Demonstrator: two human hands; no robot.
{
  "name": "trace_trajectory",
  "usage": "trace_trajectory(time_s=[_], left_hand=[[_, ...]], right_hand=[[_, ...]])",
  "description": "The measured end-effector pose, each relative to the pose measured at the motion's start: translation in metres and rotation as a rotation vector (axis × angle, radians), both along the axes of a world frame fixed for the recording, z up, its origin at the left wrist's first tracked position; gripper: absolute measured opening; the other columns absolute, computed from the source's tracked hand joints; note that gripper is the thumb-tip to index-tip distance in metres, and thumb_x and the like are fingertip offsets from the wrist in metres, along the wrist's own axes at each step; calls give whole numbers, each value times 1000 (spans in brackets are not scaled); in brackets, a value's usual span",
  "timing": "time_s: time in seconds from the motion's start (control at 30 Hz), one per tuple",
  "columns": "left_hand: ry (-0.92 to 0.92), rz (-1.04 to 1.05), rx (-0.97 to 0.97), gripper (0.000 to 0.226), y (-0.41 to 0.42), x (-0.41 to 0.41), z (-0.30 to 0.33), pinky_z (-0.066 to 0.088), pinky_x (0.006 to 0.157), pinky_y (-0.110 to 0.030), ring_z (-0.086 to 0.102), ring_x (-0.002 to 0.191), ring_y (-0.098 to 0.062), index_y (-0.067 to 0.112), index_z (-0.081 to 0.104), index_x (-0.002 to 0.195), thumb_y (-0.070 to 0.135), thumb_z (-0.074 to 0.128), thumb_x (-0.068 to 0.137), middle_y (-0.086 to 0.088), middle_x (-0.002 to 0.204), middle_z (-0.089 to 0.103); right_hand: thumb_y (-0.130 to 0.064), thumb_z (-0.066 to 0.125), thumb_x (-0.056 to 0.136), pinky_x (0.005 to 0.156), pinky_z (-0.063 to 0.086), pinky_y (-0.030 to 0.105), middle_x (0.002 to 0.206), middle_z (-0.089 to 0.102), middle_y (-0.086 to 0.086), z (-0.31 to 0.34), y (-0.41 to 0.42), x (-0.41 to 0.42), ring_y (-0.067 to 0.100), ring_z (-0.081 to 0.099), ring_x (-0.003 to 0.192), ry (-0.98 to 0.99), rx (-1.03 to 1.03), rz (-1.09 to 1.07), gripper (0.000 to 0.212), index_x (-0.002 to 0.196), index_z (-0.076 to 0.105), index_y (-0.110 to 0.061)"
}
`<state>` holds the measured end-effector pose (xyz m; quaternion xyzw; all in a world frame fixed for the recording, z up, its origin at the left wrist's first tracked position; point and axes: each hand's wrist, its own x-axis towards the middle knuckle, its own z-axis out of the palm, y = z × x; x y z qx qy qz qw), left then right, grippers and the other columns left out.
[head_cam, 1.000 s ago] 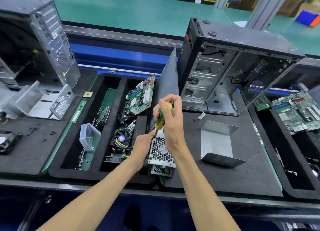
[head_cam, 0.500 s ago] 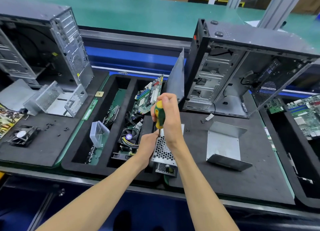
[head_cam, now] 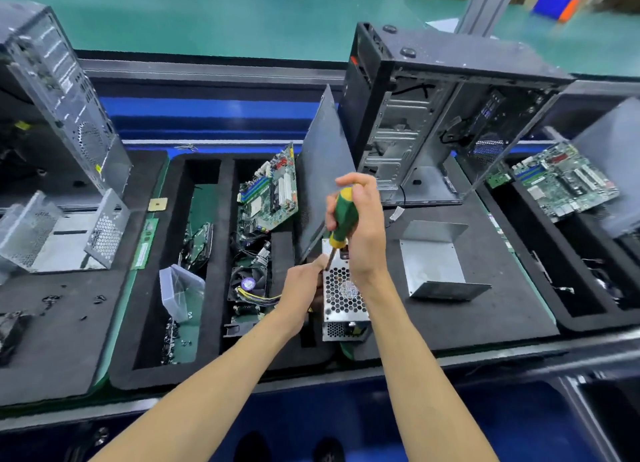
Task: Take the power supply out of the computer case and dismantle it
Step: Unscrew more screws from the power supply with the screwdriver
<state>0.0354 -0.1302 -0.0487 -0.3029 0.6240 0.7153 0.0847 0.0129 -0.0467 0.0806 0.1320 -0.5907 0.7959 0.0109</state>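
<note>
Gripping a screwdriver [head_cam: 341, 221] tip-down, the right hand [head_cam: 367, 229] works above the power supply [head_cam: 343, 295], which lies lengthwise away from the person; the left hand [head_cam: 304, 285] clasps its side.

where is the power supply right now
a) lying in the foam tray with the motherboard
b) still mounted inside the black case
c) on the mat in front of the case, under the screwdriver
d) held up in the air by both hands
c: the power supply rests on the black mat, with the screwdriver in the right hand tipped down onto its top edge, while the left hand steadies it.

Right hand [head_cam: 363, 226] wrapped round the green-and-yellow-handled screwdriver [head_cam: 341, 219], tip down on the perforated silver metal power supply box [head_cam: 341, 299], left hand [head_cam: 304, 281] steadying its left edge, open black computer case [head_cam: 433, 115] standing behind on the black foam mat [head_cam: 485, 323]
</note>
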Motion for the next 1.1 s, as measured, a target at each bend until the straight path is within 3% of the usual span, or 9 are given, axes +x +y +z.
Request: trace_trajectory(time_s=[0.07,0.17,0.3,0.4,0.53,0.67,0.8,0.93,1.1], left_hand=[[19,-34,31,37,-2,-2,-2,28,50,-29,32,52,-18,16,51,77,49,63,90,-3,63,35],[29,-78,79,33,-5,-3,-6,26,51,-29,33,57,-20,17,51,88,47,63,91,-8,68,37],[42,-94,140,33,-6,-3,-7,25,41,-22,27,43,-13,18,48,74,38,62,95,5,54,31],[47,-75,166,30,-6,-5,-8,23,39,-22,22,43,-12,18,47,76,35,62,95,7,52,27],[35,-37,155,39,-4,-8,-9,24,38,-20,23,41,-11,22,43,63,34,64,94,8,50,28],[46,-9,126,49,-3,-8,-11,21,38,-20,22,40,-10,26,44,47,33,66,90,8,49,27],[93,-15,122,56,-2,-4,-11,21,39,-20,23,39,-11,25,47,38,37,61,92,9,47,30],[60,28,87,50,2,1,-12,24,48,-28,32,46,-14,25,54,45,46,62,90,6,50,40],[75,59,120,31,6,2,-12,31,61,-36,40,64,-23,18,63,78,47,65,87,-10,72,46]], right_hand=[[-26,39,103,58,33,36,73,51,9,0,1,3,22,40,59,-21,-10,-54,14,106,44,-14],[-27,50,102,57,36,29,75,49,11,-4,0,8,22,42,62,-15,26,-130,18,104,38,-14],[-45,57,94,58,40,31,78,53,5,-5,0,10,24,47,70,-49,96,-195,30,100,60,-16],[-46,50,98,70,45,35,83,60,2,-5,4,4,22,54,76,-47,64,-136,34,102,72,-21],[-35,36,106,59,37,33,71,54,5,-4,0,1,21,44,62,-51,14,-59,32,109,58,-12],[-28,48,101,53,36,21,67,50,4,-4,-9,4,16,41,56,-18,60,23,17,101,37,-14],[-23,51,101,62,42,19,78,53,12,-5,-7,2,22,47,69,24,72,80,18,97,53,-6],[-27,39,105,64,44,24,79,58,8,-6,-3,0,19,51,68,44,69,126,34,97,67,-11],[-39,49,101,56,38,23,72,47,13,-7,0,-4,19,40,58,12,14,149,22,104,41,-18]])
